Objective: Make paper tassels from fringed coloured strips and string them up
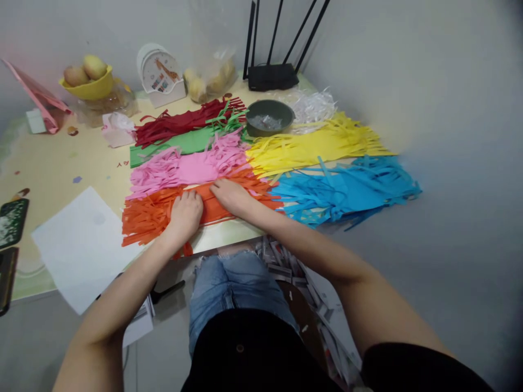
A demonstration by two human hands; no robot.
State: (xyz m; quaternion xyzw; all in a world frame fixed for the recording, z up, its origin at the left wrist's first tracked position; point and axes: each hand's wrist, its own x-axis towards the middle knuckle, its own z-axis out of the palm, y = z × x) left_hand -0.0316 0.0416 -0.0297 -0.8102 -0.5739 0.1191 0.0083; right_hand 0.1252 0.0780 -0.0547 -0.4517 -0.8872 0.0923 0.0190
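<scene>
An orange fringed strip (211, 204), of cloth or crepe paper, lies across the front of the table, its flat middle between my hands. My left hand (187, 211) rests at its left part, fingers curled onto the material. Over the upper edge of the middle, my right hand (229, 196) has its fingers bent and closed on the strip. The fingertips are partly hidden. Just behind is a pink fringed strip (196, 167), then a green one (183, 142) and a dark red one (183, 122). To the right lie a yellow strip (310, 146) and a blue strip (351, 185).
A dark bowl (269, 117) with clear bits inside stands behind the strips, beside white shreds (314, 106). A black router (273, 77) is at the wall. White paper (87, 239) and phones (13, 220) lie left. A yellow fruit bowl (92, 88) sits at the back.
</scene>
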